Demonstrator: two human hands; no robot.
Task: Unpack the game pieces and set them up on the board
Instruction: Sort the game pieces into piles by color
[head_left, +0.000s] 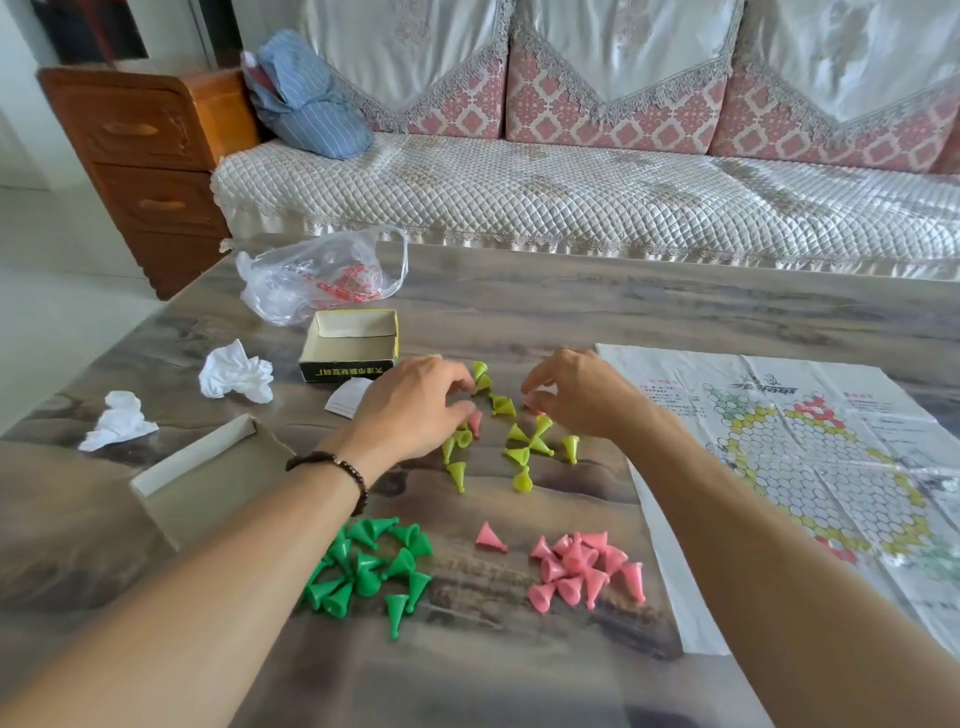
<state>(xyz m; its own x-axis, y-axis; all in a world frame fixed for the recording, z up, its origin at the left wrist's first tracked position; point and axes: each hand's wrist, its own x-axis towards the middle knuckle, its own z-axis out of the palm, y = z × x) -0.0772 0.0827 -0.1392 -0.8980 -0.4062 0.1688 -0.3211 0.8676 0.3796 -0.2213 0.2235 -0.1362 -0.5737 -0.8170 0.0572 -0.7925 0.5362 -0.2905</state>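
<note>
Both hands work over the scatter of yellow-green plastic cone pieces (519, 441) at mid-desk. Left hand (410, 410), with a dark beaded bracelet (332, 467) at the wrist, has fingers curled down; thumb and fingertips pinch a pink cone piece (475, 422) at the edge of the yellow-green group. Right hand (576, 395) has fingers curled down onto something reddish-pink under the fingertips; too hidden to tell what exactly, or whether it is gripped.

Nearer the camera: a heap of dark green plastic cone pieces (369, 566) on the left, a heap of pink plastic cone pieces (587, 569) on the right, one pink cone (489, 538) lying apart between the heaps.

The folded-out paper game board (810, 467), printed with a hexagon-cell star pattern, lies flat on the right of the grey marbled desk (571, 312), with no pieces standing on it.

Behind the left hand: open cardboard box tray (353, 343); its lid (208, 478) lies by the left forearm. Crumpled clear plastic bag (317, 280) beyond the tray. Two wads of white tissue (236, 374) at the left edge. Sofa with quilted cover (571, 192) behind the desk.
</note>
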